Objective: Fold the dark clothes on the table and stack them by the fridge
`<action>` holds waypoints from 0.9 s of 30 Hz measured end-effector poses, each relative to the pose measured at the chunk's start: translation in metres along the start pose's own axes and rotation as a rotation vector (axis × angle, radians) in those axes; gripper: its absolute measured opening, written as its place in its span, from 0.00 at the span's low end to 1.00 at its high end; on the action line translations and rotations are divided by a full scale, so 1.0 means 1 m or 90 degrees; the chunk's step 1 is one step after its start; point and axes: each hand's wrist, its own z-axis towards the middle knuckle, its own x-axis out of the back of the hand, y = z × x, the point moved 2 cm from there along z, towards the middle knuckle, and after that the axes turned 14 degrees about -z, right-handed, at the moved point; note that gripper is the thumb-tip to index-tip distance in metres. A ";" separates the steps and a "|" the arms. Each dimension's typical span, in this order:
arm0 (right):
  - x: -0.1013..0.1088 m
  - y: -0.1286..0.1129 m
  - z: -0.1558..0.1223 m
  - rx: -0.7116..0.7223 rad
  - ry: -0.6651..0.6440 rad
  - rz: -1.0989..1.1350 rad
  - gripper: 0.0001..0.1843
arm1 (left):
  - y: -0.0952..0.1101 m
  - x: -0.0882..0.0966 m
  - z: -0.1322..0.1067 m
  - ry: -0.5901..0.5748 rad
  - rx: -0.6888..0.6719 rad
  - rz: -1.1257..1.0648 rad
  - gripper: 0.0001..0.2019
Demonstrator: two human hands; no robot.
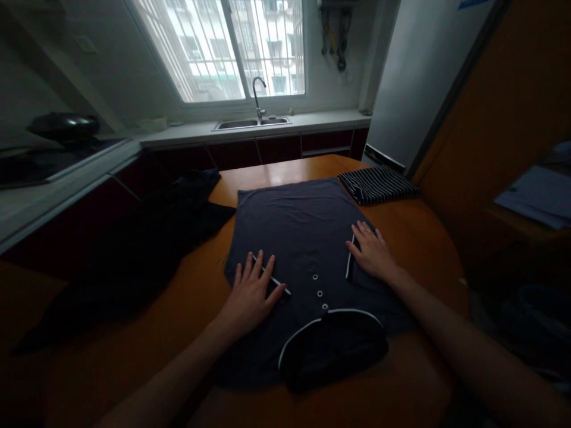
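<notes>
A dark grey-blue polo shirt [297, 229] lies spread front side up on the wooden table, its hem toward the window and its collar [332, 351] toward me. White piping edges the collar and both sleeve ends, and three ringed buttons run down the placket. My left hand [255, 291] rests flat, fingers spread, on the shirt beside the left white-trimmed sleeve end. On the other side my right hand [371, 251] lies flat over the right sleeve end, partly covering its trim. Neither hand grips the cloth.
Beyond the shirt's far right corner lies a folded black-and-white striped garment [379, 184]. Dark clothing [165, 232] is heaped on the left of the wooden table [428, 238]. A counter with a sink [238, 124] runs under the window; a pan [65, 125] stands on the left. A fridge [414, 77] stands at the right.
</notes>
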 end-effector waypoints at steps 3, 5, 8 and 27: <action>0.011 0.000 -0.001 0.005 0.068 0.075 0.31 | 0.017 0.017 0.002 0.002 -0.057 -0.083 0.29; 0.024 -0.002 -0.006 0.025 0.119 0.167 0.27 | 0.031 0.032 0.001 -0.023 -0.084 -0.167 0.24; 0.048 -0.008 -0.028 0.074 0.156 0.316 0.21 | 0.052 0.052 -0.008 -0.102 -0.075 -0.299 0.18; 0.058 -0.040 -0.141 0.413 -0.010 0.244 0.22 | 0.101 0.002 -0.036 -0.006 -0.096 -0.289 0.17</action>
